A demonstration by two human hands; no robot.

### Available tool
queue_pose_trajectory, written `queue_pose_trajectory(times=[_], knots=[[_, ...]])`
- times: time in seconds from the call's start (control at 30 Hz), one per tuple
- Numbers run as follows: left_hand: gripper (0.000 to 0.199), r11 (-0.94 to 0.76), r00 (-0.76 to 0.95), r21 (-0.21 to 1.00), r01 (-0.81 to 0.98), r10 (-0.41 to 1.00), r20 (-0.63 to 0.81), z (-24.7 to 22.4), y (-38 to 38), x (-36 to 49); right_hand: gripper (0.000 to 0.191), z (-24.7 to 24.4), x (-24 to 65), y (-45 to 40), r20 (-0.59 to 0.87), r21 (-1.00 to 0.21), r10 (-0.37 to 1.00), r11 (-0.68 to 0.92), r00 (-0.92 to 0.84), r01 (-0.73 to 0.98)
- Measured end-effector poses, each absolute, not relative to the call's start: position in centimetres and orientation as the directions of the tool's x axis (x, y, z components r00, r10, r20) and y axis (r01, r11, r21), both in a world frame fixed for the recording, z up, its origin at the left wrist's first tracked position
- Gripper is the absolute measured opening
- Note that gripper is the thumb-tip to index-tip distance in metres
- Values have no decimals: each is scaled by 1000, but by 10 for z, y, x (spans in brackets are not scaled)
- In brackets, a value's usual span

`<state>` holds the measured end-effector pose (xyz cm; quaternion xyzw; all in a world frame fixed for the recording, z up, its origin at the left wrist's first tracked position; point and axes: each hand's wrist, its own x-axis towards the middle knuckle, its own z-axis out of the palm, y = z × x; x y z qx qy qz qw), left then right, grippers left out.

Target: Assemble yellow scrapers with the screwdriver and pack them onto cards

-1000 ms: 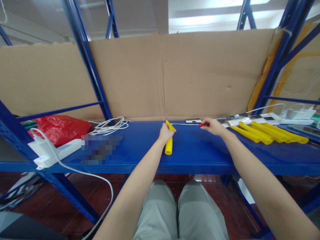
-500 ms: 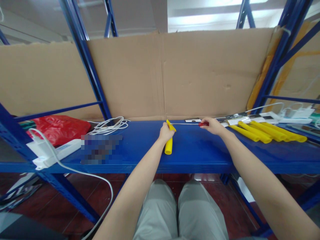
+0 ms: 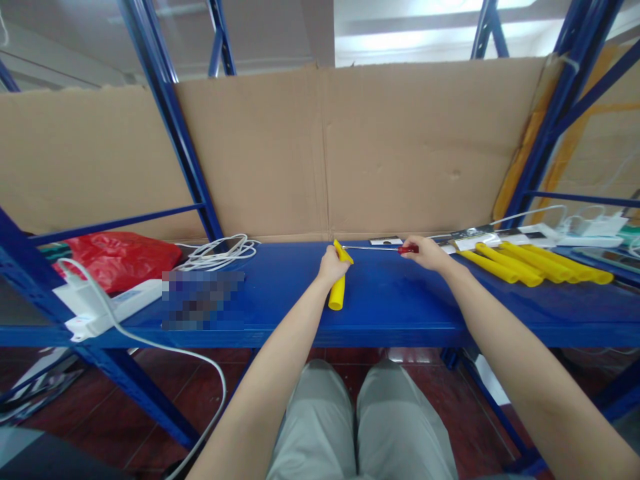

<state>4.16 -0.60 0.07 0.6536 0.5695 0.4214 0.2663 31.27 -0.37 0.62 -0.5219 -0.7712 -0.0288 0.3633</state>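
My left hand (image 3: 332, 266) is closed around a yellow tubular piece (image 3: 337, 293) with a flared upper end, above the middle of the blue shelf (image 3: 280, 287). To its right, my right hand (image 3: 423, 252) grips the red handle of a screwdriver (image 3: 409, 249). The thin metal shaft points left and reaches the top part of the yellow piece; whether the tip touches it is too small to tell. Several more yellow tubes (image 3: 520, 267) lie side by side on the shelf, right of my right hand.
A red plastic bag (image 3: 123, 260), a white power strip (image 3: 135, 300) and a coiled white cable (image 3: 220, 253) lie at the left. Cardboard (image 3: 325, 153) stands behind the shelf. White adapters (image 3: 595, 230) sit at the far right, and a blurred patch covers the left front.
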Motion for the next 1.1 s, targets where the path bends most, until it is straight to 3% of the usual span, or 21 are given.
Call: queue_pose_trajectory(times=[0.5,0.83,1.1], knots=[[32,-233,-18,805,546,957,289,3,-11,42,7,5,315,-1,605,-293,770,451,-201,843],[31,-242,6,778,580,956,292,10,-20,42,6,17,306,-16,659,-59,716,356,-232,932],[32,-240,14,758,607,957,291,15,-24,41,11,21,298,-26,583,-8,793,226,-179,974]])
